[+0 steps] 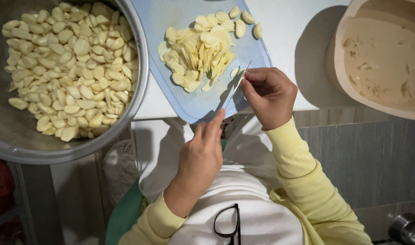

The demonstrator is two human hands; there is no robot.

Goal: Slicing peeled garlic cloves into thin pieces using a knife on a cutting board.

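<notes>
Gripping a knife (232, 90): the left hand (200, 156) is closing around the handle, index finger lying along the spine, blade running up and away from the fist onto the blue cutting board (180, 16). The right hand (268, 95) is sitting at the blade's far end, fingers curled tight and pinching a garlic clove (237, 72) against the board; clove mostly hidden. Sliced garlic (200, 52) is piling just beyond the blade tip. Metal bowl (141, 68) of peeled cloves (69, 68) is sitting off to the knife hand's side, well clear of both hands.
</notes>
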